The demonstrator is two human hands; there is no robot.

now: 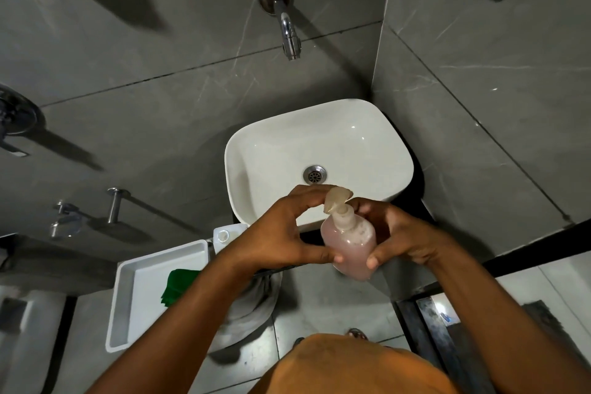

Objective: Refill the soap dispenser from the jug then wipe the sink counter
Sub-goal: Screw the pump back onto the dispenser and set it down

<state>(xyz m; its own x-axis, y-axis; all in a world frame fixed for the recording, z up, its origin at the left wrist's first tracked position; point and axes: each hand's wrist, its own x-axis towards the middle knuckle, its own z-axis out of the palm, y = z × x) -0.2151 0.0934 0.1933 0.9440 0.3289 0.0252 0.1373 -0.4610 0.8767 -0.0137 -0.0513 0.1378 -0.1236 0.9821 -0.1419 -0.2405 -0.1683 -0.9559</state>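
I hold a clear soap dispenser [351,243] with pinkish liquid in front of the white sink basin [268,150], just over its near rim. My right hand [399,233] wraps the bottle's body from the right. My left hand [281,230] supports the bottle's lower left, and its fingers reach up to the pump head [335,201]. The white jug [228,235] stands left of the basin, mostly hidden behind my left wrist; only its top and cap show. A green cloth [177,285] lies in a white tray [128,291].
A chrome wall tap [289,32] juts out above the basin. The white tray sits at the left, beside the jug. A whitish cloth [252,301] hangs below the counter edge. Grey tiled walls close in on the left and right.
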